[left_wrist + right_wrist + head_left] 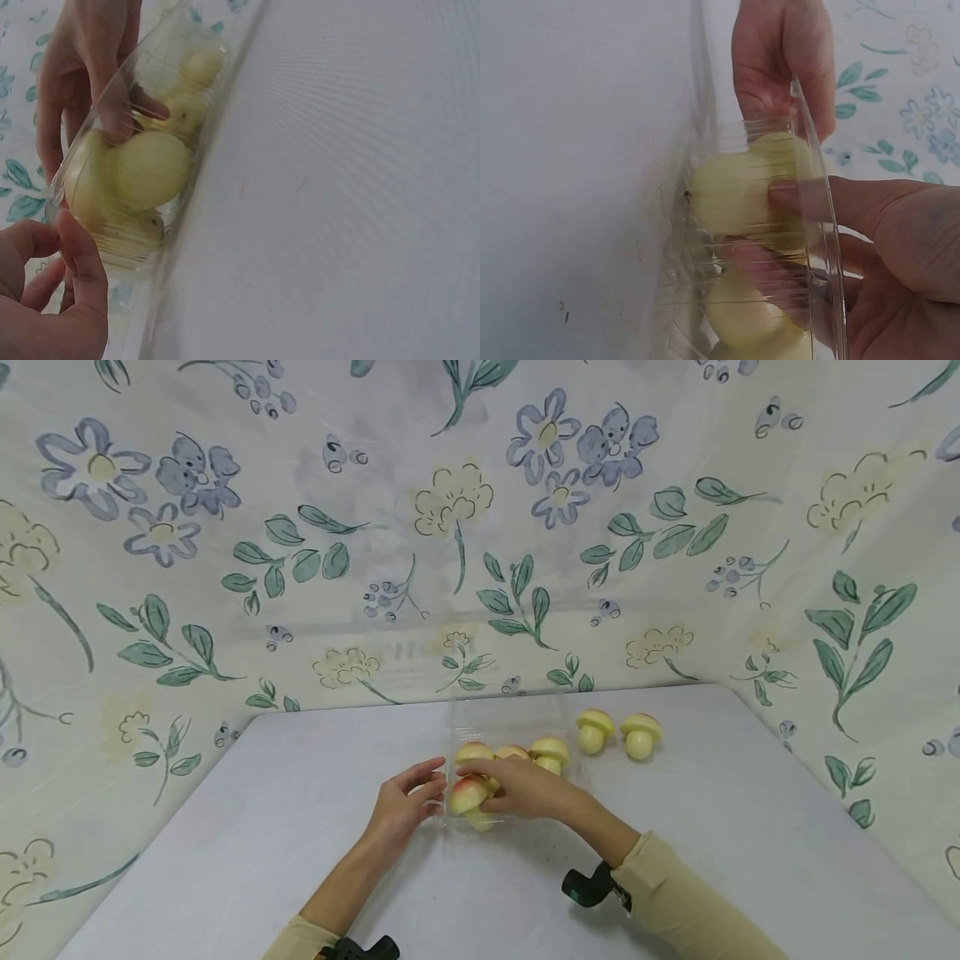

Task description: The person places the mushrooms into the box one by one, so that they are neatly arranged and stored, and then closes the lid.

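Observation:
A clear plastic box [447, 802] stands in the middle of the table with several pale yellow mushrooms inside, their caps tinged red. My right hand [521, 787] reaches down into it and grips the front-left mushroom [468, 795], thumb on one side and fingers on the other. In the right wrist view the thumb presses against this mushroom [731, 193] behind the clear wall. At the box's left end, my left hand [405, 806] pinches the rim between thumb and finger, as the left wrist view shows. Parts of the mushrooms behind the right hand are hidden.
Two more mushrooms, one nearer the box [594, 731] and one farther right [641, 737], stand on the white table [300, 793] at its back. The box's transparent lid [510, 714] stands raised behind. A floral cloth [420, 610] hangs around the table.

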Available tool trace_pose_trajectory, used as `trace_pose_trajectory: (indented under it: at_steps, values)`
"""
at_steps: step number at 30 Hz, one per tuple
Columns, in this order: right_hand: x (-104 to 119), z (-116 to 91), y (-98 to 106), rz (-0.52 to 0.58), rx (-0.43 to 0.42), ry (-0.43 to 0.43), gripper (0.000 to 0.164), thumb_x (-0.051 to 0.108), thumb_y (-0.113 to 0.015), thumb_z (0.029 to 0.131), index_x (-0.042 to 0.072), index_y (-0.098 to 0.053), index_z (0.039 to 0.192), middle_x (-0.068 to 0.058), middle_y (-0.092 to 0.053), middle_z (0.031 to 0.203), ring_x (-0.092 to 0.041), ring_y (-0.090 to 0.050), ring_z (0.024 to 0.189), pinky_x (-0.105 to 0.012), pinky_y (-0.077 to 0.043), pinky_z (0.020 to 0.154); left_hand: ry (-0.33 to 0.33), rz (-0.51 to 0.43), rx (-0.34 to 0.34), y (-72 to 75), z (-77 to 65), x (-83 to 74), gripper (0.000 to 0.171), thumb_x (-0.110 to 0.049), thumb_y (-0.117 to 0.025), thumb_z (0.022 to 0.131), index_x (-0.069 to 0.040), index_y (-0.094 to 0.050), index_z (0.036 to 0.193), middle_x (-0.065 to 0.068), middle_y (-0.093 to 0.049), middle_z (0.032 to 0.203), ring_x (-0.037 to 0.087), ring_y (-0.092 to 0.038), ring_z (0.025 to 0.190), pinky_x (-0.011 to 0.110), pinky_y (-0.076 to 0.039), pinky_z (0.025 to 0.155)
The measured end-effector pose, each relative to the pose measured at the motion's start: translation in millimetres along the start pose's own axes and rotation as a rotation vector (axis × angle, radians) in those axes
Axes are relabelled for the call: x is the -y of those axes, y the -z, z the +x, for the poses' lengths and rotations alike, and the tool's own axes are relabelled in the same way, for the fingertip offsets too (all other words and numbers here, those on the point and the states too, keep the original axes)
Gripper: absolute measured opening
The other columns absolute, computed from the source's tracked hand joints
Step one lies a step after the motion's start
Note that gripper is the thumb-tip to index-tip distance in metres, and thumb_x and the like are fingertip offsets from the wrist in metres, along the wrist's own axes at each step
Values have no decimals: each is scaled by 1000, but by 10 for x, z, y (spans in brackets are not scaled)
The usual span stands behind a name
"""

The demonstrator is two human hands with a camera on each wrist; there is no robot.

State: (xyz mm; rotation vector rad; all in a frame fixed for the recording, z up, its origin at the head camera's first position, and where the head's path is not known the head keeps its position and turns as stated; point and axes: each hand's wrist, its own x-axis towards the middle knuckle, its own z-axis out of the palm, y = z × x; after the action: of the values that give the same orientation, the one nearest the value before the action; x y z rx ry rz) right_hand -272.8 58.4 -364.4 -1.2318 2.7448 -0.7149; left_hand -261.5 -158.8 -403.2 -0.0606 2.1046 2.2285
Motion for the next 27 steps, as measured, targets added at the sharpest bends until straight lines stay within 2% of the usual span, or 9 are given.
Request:
trace_pose_trajectory:
  at_steps: [4,10,15,23,27]
  values:
    - [6,-6,36,4,21,-15,55,17,-72,89,16,-52,141,0,-62,133,-13,-51,83,-21,-40,70,-8,0,8,11,-9,8,46,-2,-63,92,1,-53,137,1,-58,103,10,-58,81,18,-54,64]
    - [-19,-35,123,40,39,-38,55,16,-73,89,14,-53,140,-2,-58,138,-18,-62,101,-24,-53,82,-11,-9,16,29,-6,22,46,-2,-62,93,1,-53,137,0,-58,102,10,-58,80,18,-54,65]
    - [-78,-89,207,72,38,-76,53,18,-73,89,14,-54,139,-8,-59,135,-20,-66,102,-27,-56,84,-8,-4,6,28,4,18,45,-1,-62,93,1,-53,138,0,-58,102,10,-58,80,19,-54,64]
    - [-174,-212,375,120,-17,-104,48,19,-70,91,13,-55,136,-13,-61,132,-23,-68,100,-35,-58,86,-26,-7,17,26,-8,27,49,-3,-65,92,3,-51,138,-1,-59,101,10,-59,79,20,-55,64]
    - [-234,-283,465,143,-56,-114,46,21,-69,93,13,-55,136,-13,-61,132,-26,-68,103,-32,-59,84,-31,-4,16,28,-2,36,49,-4,-66,91,3,-52,138,0,-59,100,11,-59,79,21,-55,64]
